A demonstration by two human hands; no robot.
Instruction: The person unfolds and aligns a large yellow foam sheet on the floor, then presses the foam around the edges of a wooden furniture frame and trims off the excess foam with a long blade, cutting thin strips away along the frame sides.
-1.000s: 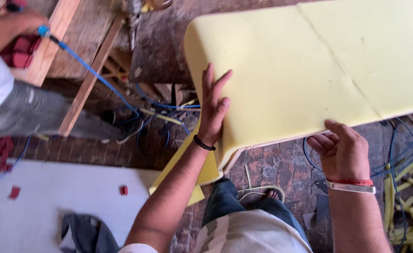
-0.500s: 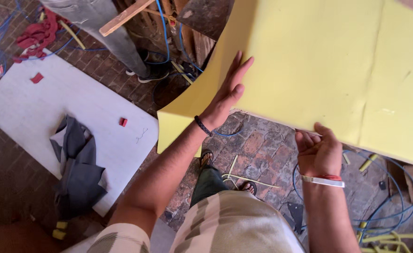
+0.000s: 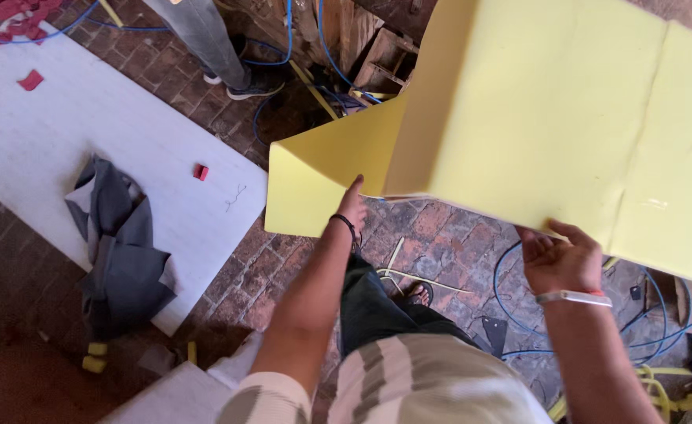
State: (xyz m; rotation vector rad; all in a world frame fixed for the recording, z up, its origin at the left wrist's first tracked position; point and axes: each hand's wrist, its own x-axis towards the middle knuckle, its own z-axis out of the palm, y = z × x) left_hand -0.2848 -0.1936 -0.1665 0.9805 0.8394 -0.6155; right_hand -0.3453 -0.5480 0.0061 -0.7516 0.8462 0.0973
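- I've got the big yellow foam sheet (image 3: 550,118) filling the upper right of the frame, held up off the brick floor (image 3: 283,267).
- My left hand (image 3: 351,210) sits at the sheet's lower fold, centre frame, fingers mostly hidden behind the foam; I cannot tell its grip.
- My right hand (image 3: 558,259), lower right, pinches the bottom edge, thumb on top.
- To do this well, I'd judge: keep both hands level and support the sagging fold.
- White board (image 3: 87,149) with grey cloth (image 3: 118,251) lies left; another person's leg (image 3: 205,39) stands upper left.
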